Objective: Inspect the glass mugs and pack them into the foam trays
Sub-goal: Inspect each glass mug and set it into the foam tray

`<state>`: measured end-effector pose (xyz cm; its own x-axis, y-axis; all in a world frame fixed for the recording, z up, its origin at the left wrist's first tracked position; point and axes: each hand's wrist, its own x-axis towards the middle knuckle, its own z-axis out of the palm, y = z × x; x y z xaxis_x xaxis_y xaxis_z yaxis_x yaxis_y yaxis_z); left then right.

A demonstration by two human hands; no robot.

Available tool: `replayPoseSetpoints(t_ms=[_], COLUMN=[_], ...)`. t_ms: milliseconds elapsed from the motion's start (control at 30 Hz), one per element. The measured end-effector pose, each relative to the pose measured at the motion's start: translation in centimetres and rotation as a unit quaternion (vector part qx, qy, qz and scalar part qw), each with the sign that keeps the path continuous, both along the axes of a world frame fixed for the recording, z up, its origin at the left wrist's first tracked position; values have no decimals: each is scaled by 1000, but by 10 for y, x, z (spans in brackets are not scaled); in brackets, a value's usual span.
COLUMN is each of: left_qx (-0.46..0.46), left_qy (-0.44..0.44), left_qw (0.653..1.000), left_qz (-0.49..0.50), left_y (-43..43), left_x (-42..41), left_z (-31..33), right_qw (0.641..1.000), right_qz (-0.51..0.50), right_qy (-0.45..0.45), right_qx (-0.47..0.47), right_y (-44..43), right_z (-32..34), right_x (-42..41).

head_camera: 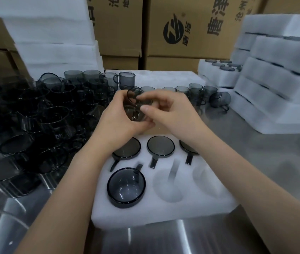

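Steel table (pixel 219 241) nearest us, foam tray (pixel 164 211) holding four mugs (pixel 126 186), our left hand (pixel 116 118) and right hand (pixel 171 114) both gripping one glass mug (pixel 133 97) beyond.

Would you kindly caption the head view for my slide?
Left hand and right hand hold a smoky glass mug over a foam tray with four mugs packed, two pockets empty.

**Single head view, forward and down**

Worn on the head, wide-angle. Facing forward and tilted down over the table (pixel 266 158). Close above the tray (pixel 164 211) and the mug (pixel 133 109), gripped by left hand (pixel 118 120) and right hand (pixel 173 114) near centre. Reaching back as far as the boxes (pixel 191 43) along the top edge.
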<state>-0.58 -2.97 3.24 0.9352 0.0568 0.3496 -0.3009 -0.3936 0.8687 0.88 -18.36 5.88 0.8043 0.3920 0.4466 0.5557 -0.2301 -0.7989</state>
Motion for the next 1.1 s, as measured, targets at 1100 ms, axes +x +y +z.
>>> replayPoseSetpoints(t_ms=[1100], left_qx=[43], left_qy=[-76], left_qw=[996], left_qz=[3], left_y=[-2], left_x=[0], left_z=[3], right_qw=[917], right_qz=[156], right_qy=[282], right_qx=[236], right_y=[-14], right_z=[-15], right_x=[17])
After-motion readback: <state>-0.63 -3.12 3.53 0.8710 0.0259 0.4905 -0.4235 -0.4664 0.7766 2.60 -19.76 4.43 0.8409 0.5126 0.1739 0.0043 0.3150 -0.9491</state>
